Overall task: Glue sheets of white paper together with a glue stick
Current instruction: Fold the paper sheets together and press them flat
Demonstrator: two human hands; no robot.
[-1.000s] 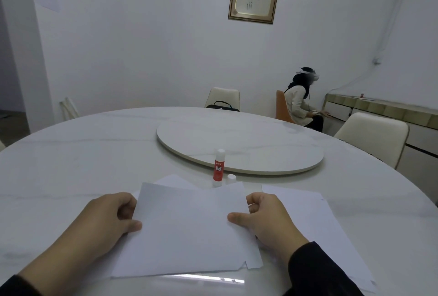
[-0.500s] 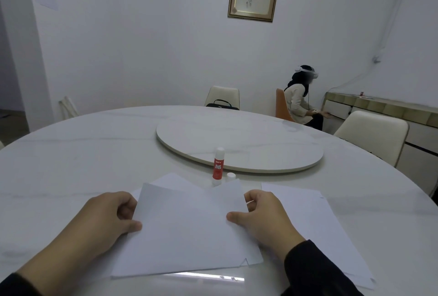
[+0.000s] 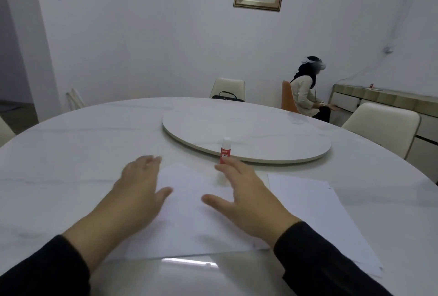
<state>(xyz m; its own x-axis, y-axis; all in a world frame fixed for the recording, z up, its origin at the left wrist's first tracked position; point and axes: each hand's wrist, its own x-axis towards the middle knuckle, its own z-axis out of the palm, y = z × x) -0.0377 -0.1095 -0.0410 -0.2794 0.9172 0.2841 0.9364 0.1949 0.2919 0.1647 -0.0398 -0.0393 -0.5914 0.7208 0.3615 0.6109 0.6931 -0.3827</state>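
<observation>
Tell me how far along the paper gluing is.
Done: sheets lie stacked on the table, the top sheet laid over another. In hand: left hand and right hand lie spread flat on that stack, apparently pressing it. Left: a separate sheet lies apart at right; the glue stick stands untouched.

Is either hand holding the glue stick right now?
No. The glue stick stands upright on the table, while the left hand and right hand lie flat with fingers spread on the white paper.
</observation>
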